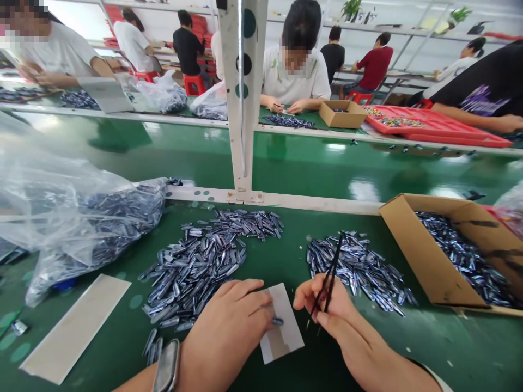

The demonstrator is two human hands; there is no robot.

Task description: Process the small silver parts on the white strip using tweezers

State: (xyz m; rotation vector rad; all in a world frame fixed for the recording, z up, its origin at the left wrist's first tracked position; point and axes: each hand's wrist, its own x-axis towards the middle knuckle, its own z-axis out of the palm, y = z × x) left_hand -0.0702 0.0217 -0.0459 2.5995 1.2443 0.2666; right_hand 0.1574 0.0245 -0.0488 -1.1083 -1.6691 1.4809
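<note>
My left hand (pixel 235 329) lies over the left edge of a small white card (pixel 284 321), its fingers bent. A small dark shiny piece (pixel 278 321) shows at its fingertips; whether the fingers grip it is hidden. Black tweezers (pixel 333 267) are in my right hand (pixel 339 313), their tips pointing down beside the card's right edge. A large pile of narrow dark glossy pieces (pixel 196 267) spreads beyond my left hand. Past my right hand is a smaller pile of similar pieces (pixel 359 267).
An open cardboard box (pixel 425 261) of dark pieces stands at right. At left are a clear plastic bag (pixel 81 218) of pieces and a pale strip (pixel 75 329). A white post (pixel 241 109) rises ahead beside a green conveyor belt (pixel 327 169). Several people work beyond.
</note>
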